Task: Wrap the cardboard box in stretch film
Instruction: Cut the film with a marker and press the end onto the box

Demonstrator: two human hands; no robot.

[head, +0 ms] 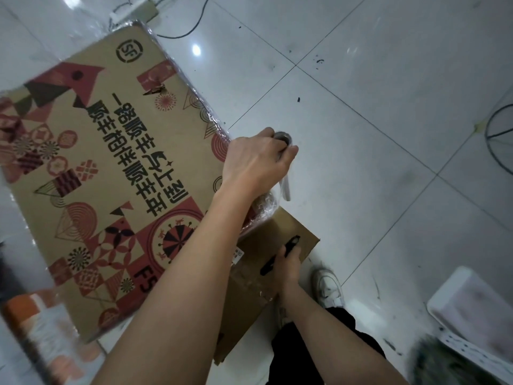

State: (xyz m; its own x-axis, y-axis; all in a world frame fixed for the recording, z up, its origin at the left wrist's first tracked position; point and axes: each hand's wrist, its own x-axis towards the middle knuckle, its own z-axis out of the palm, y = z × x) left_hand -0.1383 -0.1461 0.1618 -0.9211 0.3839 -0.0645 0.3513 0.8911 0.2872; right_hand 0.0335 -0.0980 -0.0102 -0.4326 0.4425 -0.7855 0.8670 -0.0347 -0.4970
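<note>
Mid-wrap. Box [111, 173] stands on floor [361, 134], film [213, 120] already creased along its 3 o'clock edge. Left hand [258, 159] closed round roll [283, 137], probably by core end. Right hand [288, 259], at 5 o'clock, fingers hooked in box's handle slot. Next: carry roll round corner, keep film taut.

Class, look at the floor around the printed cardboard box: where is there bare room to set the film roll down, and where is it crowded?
Free: the white tiles right of the printed cardboard box, beyond the left hand holding the film roll. Crowded: near the white sneaker and white tray, and by the cables at top.
</note>
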